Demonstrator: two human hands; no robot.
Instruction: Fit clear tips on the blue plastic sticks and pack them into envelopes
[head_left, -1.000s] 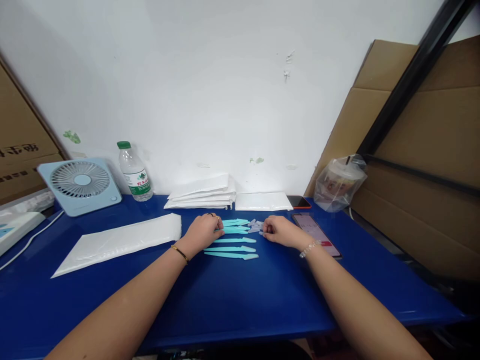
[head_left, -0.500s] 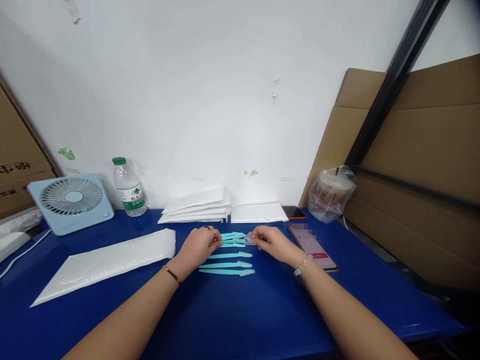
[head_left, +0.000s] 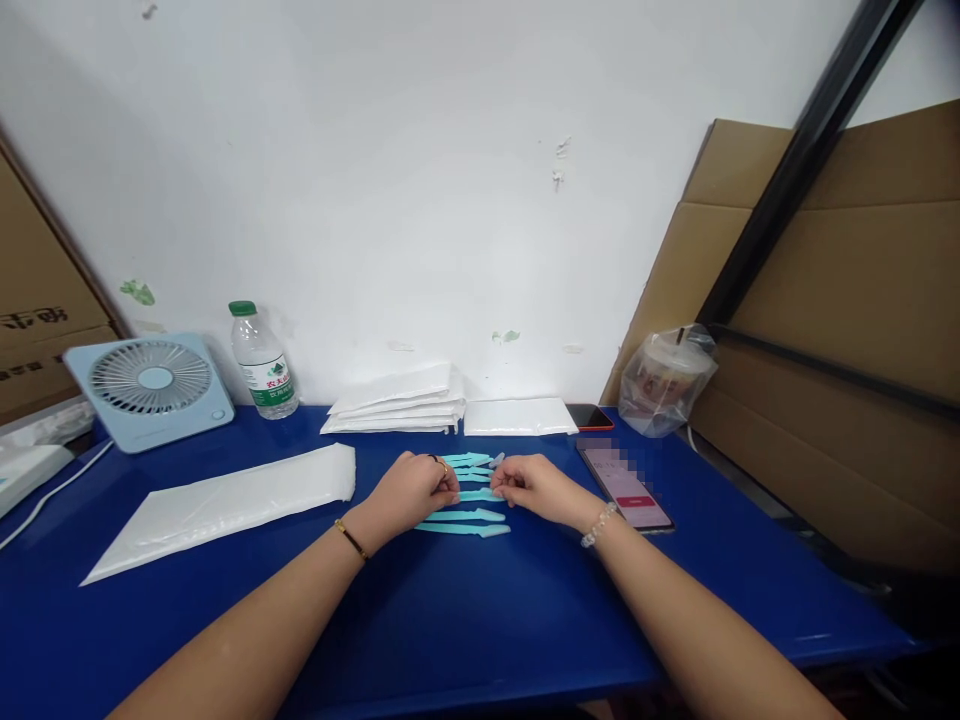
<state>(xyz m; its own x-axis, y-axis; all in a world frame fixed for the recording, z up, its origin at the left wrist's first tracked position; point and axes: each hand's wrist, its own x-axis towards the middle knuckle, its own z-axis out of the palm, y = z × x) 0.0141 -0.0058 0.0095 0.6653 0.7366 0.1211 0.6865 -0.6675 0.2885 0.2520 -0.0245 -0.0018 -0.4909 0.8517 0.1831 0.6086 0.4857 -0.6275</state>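
Observation:
Several slim turquoise tools with pale tips lie side by side on the blue table (head_left: 450,625), the nearest one (head_left: 457,528) in front of both hands. My left hand (head_left: 420,490) is closed, its thumb and fingers pinched on the handle side of one turquoise tool (head_left: 478,495). At the tip end of that same tool, my right hand (head_left: 525,485) has its fingers pinched together. A small translucent piece (head_left: 496,460) lies just behind the right fingertips. The fingers hide parts of the row.
White padded envelopes (head_left: 397,400) are stacked by the wall, another (head_left: 225,508) lies at left. A blue fan (head_left: 155,378) and a bottle (head_left: 264,375) stand back left. One phone (head_left: 626,488), another phone (head_left: 590,417) and a bagged cup (head_left: 664,380) are at right.
Both hands have moved nearer to me along the row, onto a closer turquoise tool. The translucent piece is out of my right fingers. The camera view has shifted slightly.

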